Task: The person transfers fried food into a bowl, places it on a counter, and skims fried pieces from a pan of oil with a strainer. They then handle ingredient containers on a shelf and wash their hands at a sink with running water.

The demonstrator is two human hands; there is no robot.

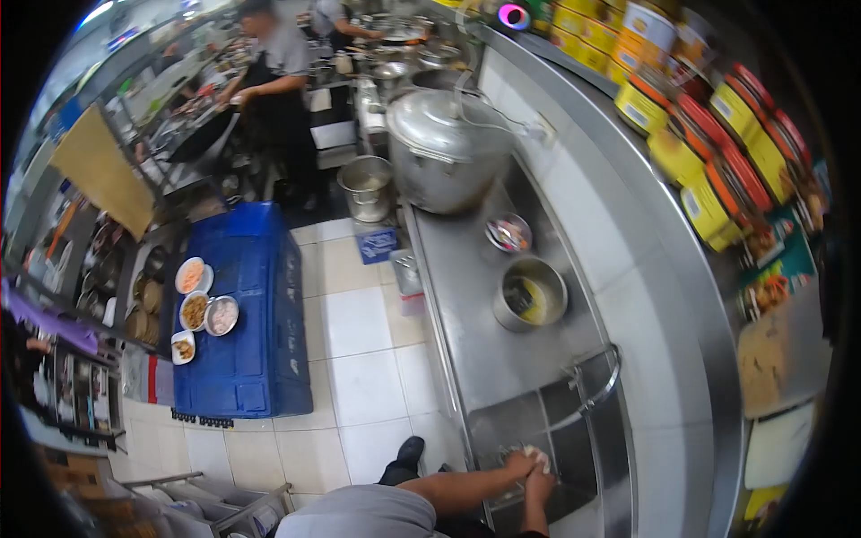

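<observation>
Both my hands are together over the sink basin point(565, 448) at the lower right, below the curved metal faucet point(596, 399). My left hand point(518, 464) touches a small whitish thing point(537, 455), too blurred to name. Close against it, my right hand point(541, 484) has its fingers at the same thing. On the steel counter point(466, 305) beyond the sink stands a metal pot point(530, 293) with yellowish liquid and something dark inside. Behind that pot is a small bowl point(508, 232) of mixed items.
A large lidded pot point(448, 148) stands at the counter's far end, near a steel bucket point(366, 188). Bowls of food point(194, 311) rest on a blue crate point(242, 350). A person point(273, 81) works farther back. Yellow cans point(708, 202) line the right shelf.
</observation>
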